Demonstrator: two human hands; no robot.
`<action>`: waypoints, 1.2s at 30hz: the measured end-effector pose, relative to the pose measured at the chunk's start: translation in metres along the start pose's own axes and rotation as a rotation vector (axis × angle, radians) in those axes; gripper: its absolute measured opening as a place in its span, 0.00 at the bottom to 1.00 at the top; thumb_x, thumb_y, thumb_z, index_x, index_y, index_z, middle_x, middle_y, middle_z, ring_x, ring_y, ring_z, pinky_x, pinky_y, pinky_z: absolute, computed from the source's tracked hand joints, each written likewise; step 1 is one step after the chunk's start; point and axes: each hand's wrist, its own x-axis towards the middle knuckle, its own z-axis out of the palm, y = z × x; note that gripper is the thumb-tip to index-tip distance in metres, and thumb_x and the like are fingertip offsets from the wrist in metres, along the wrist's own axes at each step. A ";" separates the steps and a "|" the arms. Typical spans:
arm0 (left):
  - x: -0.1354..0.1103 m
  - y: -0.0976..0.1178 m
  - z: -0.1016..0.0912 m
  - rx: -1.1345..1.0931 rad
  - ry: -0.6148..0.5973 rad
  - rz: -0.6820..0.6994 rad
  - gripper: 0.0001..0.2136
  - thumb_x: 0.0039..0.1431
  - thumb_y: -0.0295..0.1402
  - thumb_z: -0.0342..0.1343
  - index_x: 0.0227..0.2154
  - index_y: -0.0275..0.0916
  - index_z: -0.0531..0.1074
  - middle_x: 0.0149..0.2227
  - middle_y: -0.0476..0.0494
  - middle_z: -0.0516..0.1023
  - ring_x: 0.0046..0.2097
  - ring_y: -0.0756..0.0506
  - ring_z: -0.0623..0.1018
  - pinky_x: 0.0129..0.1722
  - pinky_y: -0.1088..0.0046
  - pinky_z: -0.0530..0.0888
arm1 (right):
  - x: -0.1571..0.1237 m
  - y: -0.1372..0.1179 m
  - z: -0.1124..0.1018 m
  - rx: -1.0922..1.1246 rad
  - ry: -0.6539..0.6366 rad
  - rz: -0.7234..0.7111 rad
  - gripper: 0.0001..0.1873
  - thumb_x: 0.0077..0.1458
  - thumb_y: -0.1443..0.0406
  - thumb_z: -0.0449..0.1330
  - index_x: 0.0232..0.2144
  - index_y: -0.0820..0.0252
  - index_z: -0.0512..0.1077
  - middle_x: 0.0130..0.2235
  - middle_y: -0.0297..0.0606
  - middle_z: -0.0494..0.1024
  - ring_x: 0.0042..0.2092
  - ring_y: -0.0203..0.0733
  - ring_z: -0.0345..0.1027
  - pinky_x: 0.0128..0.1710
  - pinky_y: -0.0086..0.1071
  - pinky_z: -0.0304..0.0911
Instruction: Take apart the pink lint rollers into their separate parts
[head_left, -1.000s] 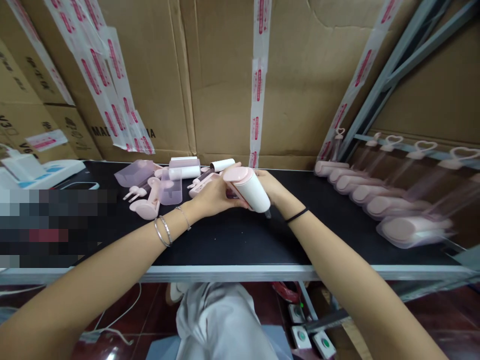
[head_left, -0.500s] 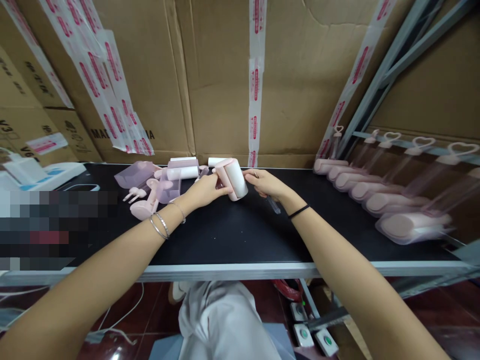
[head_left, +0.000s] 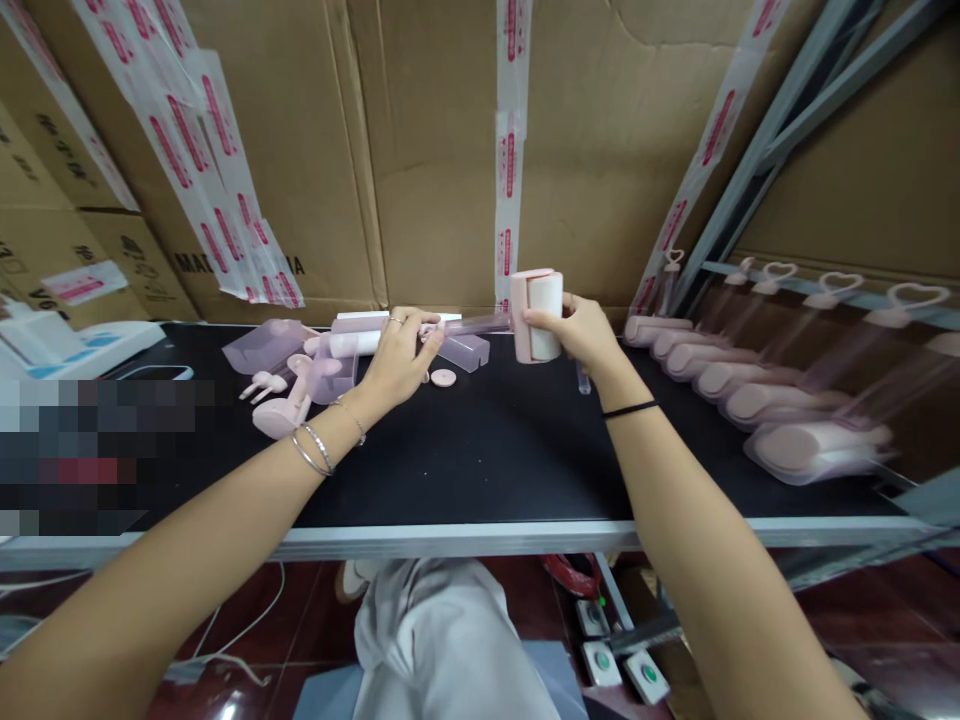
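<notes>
A lint roller (head_left: 546,315) with a pink holder and a white roll is raised over the black tabletop. My right hand (head_left: 589,335) is closed around the roll end, with the thumb across the white roll. From its left side runs a translucent pinkish handle (head_left: 480,325), and my left hand (head_left: 405,355) has its fingers closed on the far end of that handle. A thin clear stick (head_left: 583,380) sticks out below my right hand; its upper part is hidden. Just right of my left hand lie a small pink disc (head_left: 443,378) and a translucent purple cover (head_left: 466,352).
More covers, white rolls (head_left: 352,345) and pink holder parts (head_left: 281,412) lie to the left. Several lint rollers with heart-shaped loops (head_left: 806,435) stand in a row at right. A power strip (head_left: 97,350) is at far left; cardboard (head_left: 427,180) walls the back.
The lint roller has moved right and up and now stands more upright. My right hand has taken its roll end, while my left hand has slid left to the handle's end.
</notes>
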 end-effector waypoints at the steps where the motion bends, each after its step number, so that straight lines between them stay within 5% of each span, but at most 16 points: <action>1: 0.000 0.001 -0.001 -0.048 -0.011 -0.019 0.17 0.64 0.43 0.47 0.44 0.36 0.72 0.46 0.36 0.72 0.48 0.43 0.73 0.44 0.66 0.74 | 0.002 0.004 -0.004 0.006 0.018 0.020 0.24 0.40 0.50 0.66 0.35 0.63 0.77 0.35 0.41 0.78 0.36 0.44 0.69 0.32 0.33 0.61; 3: 0.001 0.005 -0.002 -0.225 -0.189 -0.110 0.17 0.64 0.45 0.46 0.40 0.36 0.72 0.38 0.41 0.74 0.35 0.48 0.75 0.33 0.72 0.73 | 0.005 0.010 -0.007 0.027 0.043 0.053 0.24 0.40 0.51 0.66 0.34 0.63 0.77 0.32 0.40 0.77 0.32 0.41 0.67 0.27 0.30 0.58; 5: -0.001 0.009 0.000 -0.430 -0.500 -0.265 0.21 0.65 0.48 0.43 0.37 0.35 0.71 0.31 0.43 0.75 0.25 0.51 0.73 0.24 0.75 0.70 | 0.006 0.014 -0.008 0.054 0.053 0.093 0.23 0.40 0.50 0.65 0.33 0.64 0.76 0.29 0.38 0.75 0.27 0.37 0.63 0.22 0.28 0.53; 8: -0.004 0.008 0.006 -0.568 -0.767 -0.471 0.23 0.62 0.51 0.46 0.35 0.33 0.71 0.33 0.37 0.78 0.24 0.49 0.76 0.20 0.75 0.69 | 0.005 0.014 -0.007 0.104 0.040 0.126 0.23 0.40 0.51 0.64 0.32 0.64 0.75 0.26 0.36 0.72 0.22 0.32 0.57 0.17 0.27 0.46; 15: -0.001 -0.029 0.014 -0.480 -0.492 -0.493 0.17 0.59 0.46 0.53 0.37 0.36 0.75 0.45 0.36 0.79 0.44 0.44 0.80 0.29 0.77 0.74 | 0.001 0.003 -0.004 0.249 -0.009 0.066 0.20 0.40 0.52 0.65 0.30 0.62 0.73 0.24 0.33 0.69 0.19 0.29 0.52 0.14 0.27 0.42; 20: 0.008 -0.039 0.010 -0.540 -0.342 -0.610 0.15 0.61 0.42 0.53 0.35 0.34 0.74 0.39 0.36 0.80 0.34 0.47 0.80 0.29 0.76 0.74 | 0.000 0.001 -0.006 0.321 -0.054 0.049 0.19 0.41 0.52 0.65 0.29 0.60 0.71 0.21 0.31 0.66 0.17 0.28 0.49 0.13 0.28 0.42; 23: 0.014 -0.030 0.004 -0.613 -0.073 -0.713 0.15 0.67 0.38 0.44 0.35 0.34 0.72 0.31 0.41 0.78 0.26 0.51 0.77 0.25 0.77 0.72 | -0.001 0.002 -0.006 0.336 -0.104 0.074 0.19 0.39 0.52 0.65 0.27 0.59 0.69 0.19 0.28 0.63 0.16 0.28 0.47 0.13 0.28 0.41; 27: 0.020 -0.017 -0.005 -0.660 0.295 -0.605 0.11 0.67 0.32 0.43 0.37 0.37 0.71 0.33 0.44 0.77 0.28 0.53 0.76 0.25 0.80 0.72 | -0.003 0.001 -0.002 0.342 -0.230 0.096 0.20 0.38 0.51 0.65 0.28 0.59 0.69 0.18 0.27 0.62 0.15 0.28 0.45 0.14 0.28 0.40; 36: 0.010 -0.002 0.007 -0.543 -0.075 -0.750 0.05 0.63 0.22 0.44 0.38 0.38 0.61 0.26 0.53 0.72 0.21 0.54 0.74 0.22 0.79 0.70 | -0.002 0.001 -0.011 0.035 -0.190 0.099 0.24 0.39 0.53 0.67 0.36 0.63 0.74 0.31 0.36 0.74 0.25 0.31 0.58 0.20 0.26 0.49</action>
